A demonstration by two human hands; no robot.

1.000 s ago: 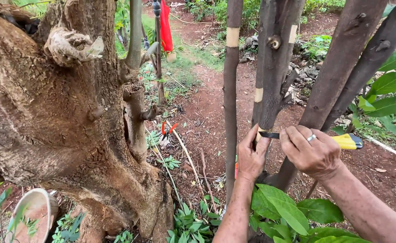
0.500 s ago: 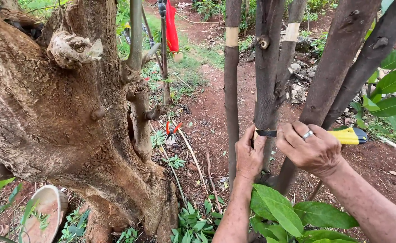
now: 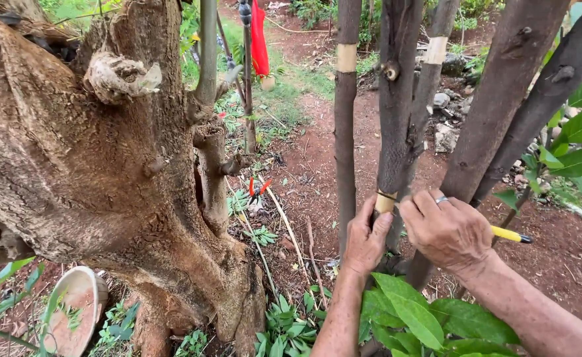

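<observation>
Head camera, looking down at my two bare hands working among tree stems on red-brown soil. My left hand (image 3: 365,239) is wrapped around a slim dark brown upright stem (image 3: 396,99), fingers closed on it just below a pale ring of stripped bark (image 3: 385,202) that shows light yellow wood. My right hand (image 3: 447,230), wearing a silver ring (image 3: 441,199) on one finger, is closed around a tool with a yellow handle and black tip (image 3: 511,235); the handle sticks out to the right past the hand. The tool's working end is hidden behind the fingers, so I cannot tell whether it touches the stem. The two hands sit just beside each other at the pale ring, with the stem between them.

To the left of that stem stands a thinner brown stem (image 3: 346,132) with its own pale stripped band high up. Another stem with a pale band (image 3: 434,59) stands behind. Thicker dark trunks (image 3: 502,99) lean up to the right.

A huge gnarled rough-barked tree trunk (image 3: 86,165) fills the left side. A round shallow bowl, pale with a reddish rim (image 3: 73,311), lies at its base. Broad glossy green leaves (image 3: 416,317) lie below my wrists. A hanging red cloth (image 3: 259,39) shows far behind, and small red-handled shears (image 3: 258,188) lie on the ground.
</observation>
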